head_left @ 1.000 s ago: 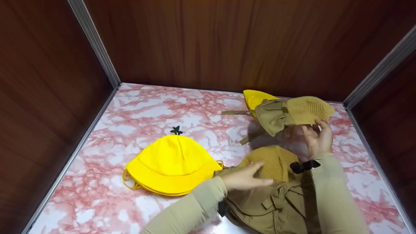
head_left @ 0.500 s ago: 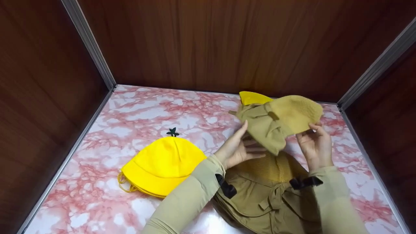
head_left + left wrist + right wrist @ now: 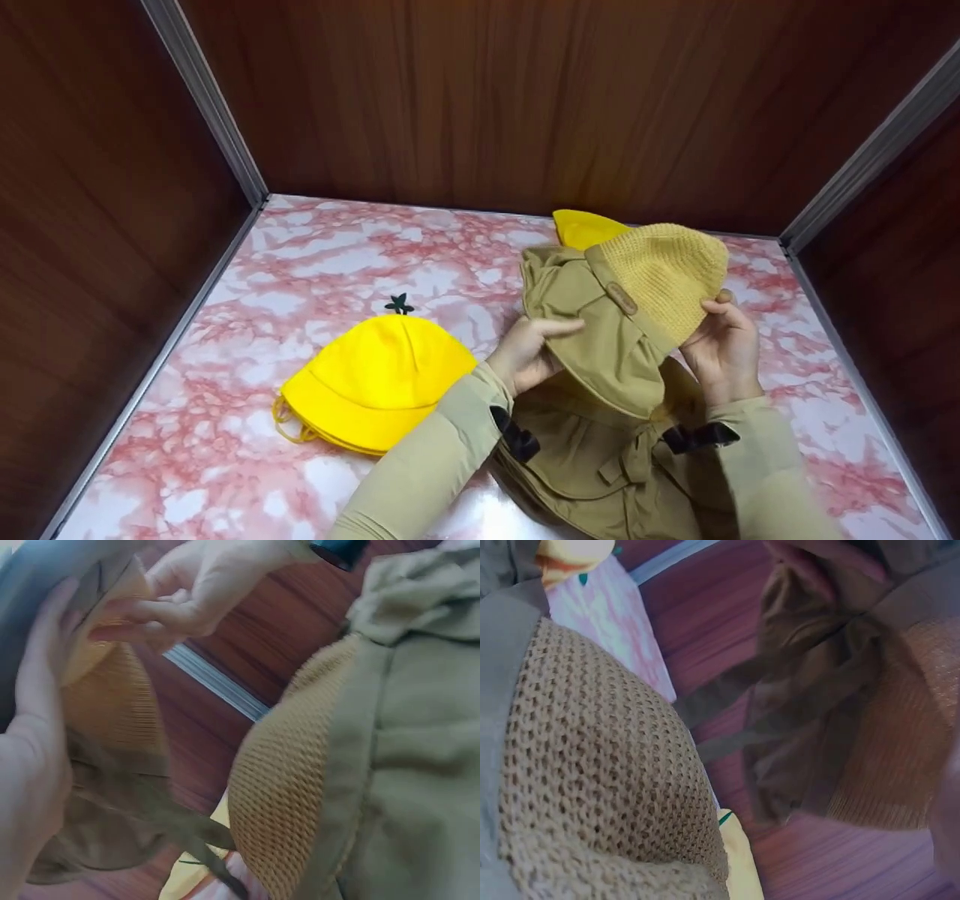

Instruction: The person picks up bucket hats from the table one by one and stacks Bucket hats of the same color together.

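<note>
Both hands hold up a khaki sun hat with a yellowish knitted crown and a small oval tag on its band. My left hand grips the fabric brim, thumb on top and fingers underneath. At the crown, my right hand pinches the knitted edge between thumb and fingers. Beneath the held hat lies another khaki hat with a tied bow, its crown partly covered. In the left wrist view that lower hat's knitted crown fills the right side. Fabric ties hang from the held hat in the right wrist view.
Yellow bucket hats, stacked, with a dark green sprout on top, lie left of the khaki pile. Another yellow hat shows at the back, partly hidden by the held hat. Brown wood-grain panels enclose the pink marbled table.
My left hand has moved from over the lower hat to the held hat's brim and grips it. The held hat has turned, bringing its tag into view and its brim nearer to me.
</note>
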Available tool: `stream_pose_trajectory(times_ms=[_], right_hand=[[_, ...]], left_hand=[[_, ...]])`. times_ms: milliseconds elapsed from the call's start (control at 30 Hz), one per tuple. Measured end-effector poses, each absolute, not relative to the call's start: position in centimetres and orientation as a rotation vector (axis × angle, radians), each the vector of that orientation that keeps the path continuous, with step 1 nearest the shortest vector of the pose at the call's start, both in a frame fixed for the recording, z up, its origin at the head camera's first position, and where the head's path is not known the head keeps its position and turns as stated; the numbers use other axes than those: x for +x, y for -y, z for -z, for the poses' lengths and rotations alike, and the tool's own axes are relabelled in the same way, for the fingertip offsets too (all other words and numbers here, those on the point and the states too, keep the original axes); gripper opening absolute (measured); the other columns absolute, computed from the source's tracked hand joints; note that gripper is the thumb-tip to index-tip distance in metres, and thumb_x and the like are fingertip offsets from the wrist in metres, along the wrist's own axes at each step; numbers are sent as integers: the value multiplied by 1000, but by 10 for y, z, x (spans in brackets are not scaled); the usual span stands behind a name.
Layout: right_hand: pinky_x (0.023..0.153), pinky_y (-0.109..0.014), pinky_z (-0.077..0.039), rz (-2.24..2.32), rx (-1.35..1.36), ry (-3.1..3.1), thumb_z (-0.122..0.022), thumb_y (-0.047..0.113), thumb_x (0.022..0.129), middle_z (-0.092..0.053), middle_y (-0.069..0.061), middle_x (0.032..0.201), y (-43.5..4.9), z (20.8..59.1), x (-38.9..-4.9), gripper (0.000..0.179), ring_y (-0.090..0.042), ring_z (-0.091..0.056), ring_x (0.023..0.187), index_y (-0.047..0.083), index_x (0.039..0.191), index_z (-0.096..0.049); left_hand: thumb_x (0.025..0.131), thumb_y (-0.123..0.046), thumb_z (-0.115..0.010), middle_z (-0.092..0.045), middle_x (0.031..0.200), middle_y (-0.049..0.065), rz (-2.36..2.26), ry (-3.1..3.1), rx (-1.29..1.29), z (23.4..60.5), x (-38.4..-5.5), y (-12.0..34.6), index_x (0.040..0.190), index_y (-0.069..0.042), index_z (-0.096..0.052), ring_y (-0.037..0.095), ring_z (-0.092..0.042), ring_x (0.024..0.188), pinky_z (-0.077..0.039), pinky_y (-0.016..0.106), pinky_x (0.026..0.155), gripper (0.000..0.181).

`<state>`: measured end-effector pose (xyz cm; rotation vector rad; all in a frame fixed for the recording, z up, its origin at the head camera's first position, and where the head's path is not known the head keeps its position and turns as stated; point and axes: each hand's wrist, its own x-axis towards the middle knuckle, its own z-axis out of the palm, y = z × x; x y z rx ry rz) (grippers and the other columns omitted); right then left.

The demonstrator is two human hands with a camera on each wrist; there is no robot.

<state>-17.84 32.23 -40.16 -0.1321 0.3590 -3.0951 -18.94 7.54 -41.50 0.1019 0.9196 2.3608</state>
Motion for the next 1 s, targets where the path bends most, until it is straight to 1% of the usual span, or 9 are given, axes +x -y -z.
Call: stream_pose_trajectory(times_ms=[133, 233, 300, 367, 467, 533, 667, 833, 1000], right_hand=[[78, -46, -56, 3145, -132, -417, -41, -9, 99, -62, -17, 99, -317, 400, -172, 19, -34, -64, 92, 7, 99, -52], [89, -46, -56, 3157, -158, -432, -40, -7, 101, -63, -16, 117, -312, 400, -167, 33, -32, -65, 105, 17, 122, -48], [90, -44, -57, 3160, -151, -480, -40, -5, 101, -61, -14, 126, -307, 400, -163, 43, -29, -66, 102, 23, 134, -45], [91, -41, -56, 3140, -127, -497, -41, 0, 103, -60, -11, 130, -303, 402, -158, 45, -27, -66, 100, 25, 140, -46], [93, -42, -54, 3094, -92, -499, -41, 14, 106, -60, -7, 131, -293, 406, -148, 35, -27, -63, 103, 21, 139, -49], [97, -43, -53, 3073, -72, -434, -43, 23, 106, -59, -7, 131, -284, 409, -141, 31, -28, -61, 113, 17, 135, -52], [100, -39, -51, 3100, -15, -284, -46, 30, 105, -61, -9, 130, -255, 416, -126, 33, -26, -59, 118, 9, 129, -55], [104, -30, -44, 3212, 116, -144, -48, 18, 104, -63, -5, 124, -220, 419, -113, 25, -20, -59, 115, 7, 124, -58], [108, -30, -41, 3274, 215, -180, -52, 6, 101, -62, -7, 124, -207, 415, -119, 24, -23, -61, 113, 4, 124, -55]], left_hand=[[91, 14, -51, -66, 98, 3, -2439, -1009, 156, 416, -183, -80, 109, -1, -59, 13, -69, 84, -60, 28, 78, 25], [90, 15, -51, -65, 96, 4, -2503, -1023, 157, 414, -180, -82, 108, 2, -57, 13, -68, 84, -60, 27, 79, 23], [91, 15, -51, -65, 95, 4, -2531, -1020, 165, 411, -178, -82, 108, 1, -58, 12, -67, 84, -60, 27, 78, 23], [91, 15, -51, -65, 95, 3, -2549, -1016, 179, 408, -176, -83, 107, 1, -58, 12, -67, 84, -60, 27, 78, 23], [92, 14, -51, -65, 95, 2, -2577, -996, 178, 404, -175, -83, 106, -2, -58, 12, -68, 85, -59, 27, 78, 23], [92, 13, -51, -65, 93, 1, -2611, -990, 156, 402, -175, -85, 103, -4, -59, 11, -67, 84, -59, 27, 79, 22], [93, 12, -52, -66, 90, 0, -2695, -965, 85, 404, -173, -91, 100, -5, -60, 10, -66, 85, -58, 27, 81, 19], [94, 9, -53, -66, 92, 0, -2774, -935, 20, 412, -163, -102, 105, -4, -60, 11, -66, 87, -58, 29, 84, 18], [94, 9, -54, -65, 89, 0, -2796, -908, -19, 419, -153, -111, 96, -6, -61, 10, -65, 85, -57, 26, 84, 17]])
